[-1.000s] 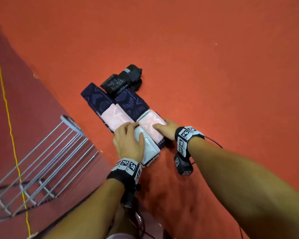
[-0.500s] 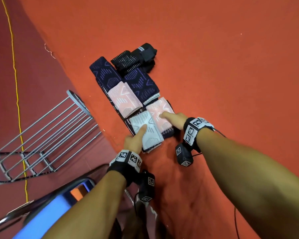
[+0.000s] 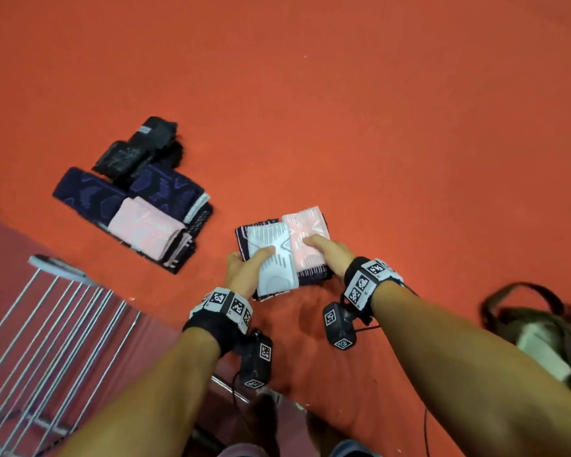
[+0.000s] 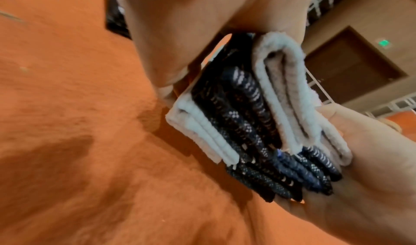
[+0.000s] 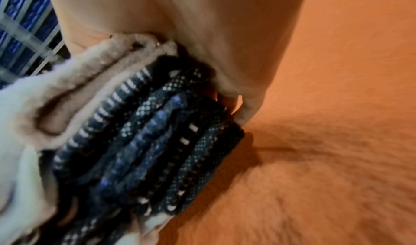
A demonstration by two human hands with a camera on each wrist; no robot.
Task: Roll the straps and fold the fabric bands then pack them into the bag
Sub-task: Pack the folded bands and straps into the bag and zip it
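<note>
- The left hand (image 3: 244, 275) and the right hand (image 3: 330, 252) share a grip on one stack of folded bands (image 3: 282, 255): thumbs lie on top, fingers curl under it.
- The stack hangs just above the orange floor (image 3: 343, 110), white and pink bands on top and dark patterned ones beneath; the wrist views show many folded layers.
- Left of the held stack, well apart, a second pile of folded bands (image 3: 145, 225) lies on the floor, and at that pile's far end sit the dark rolled straps (image 3: 139, 153).
- Right of the held stack, at the frame edge, lies a blurred dark shape, probably the bag (image 3: 534, 331).
- Judging from this, the rolling and folding look done and packing has just begun, with the second pile and straps still left to pack.
</note>
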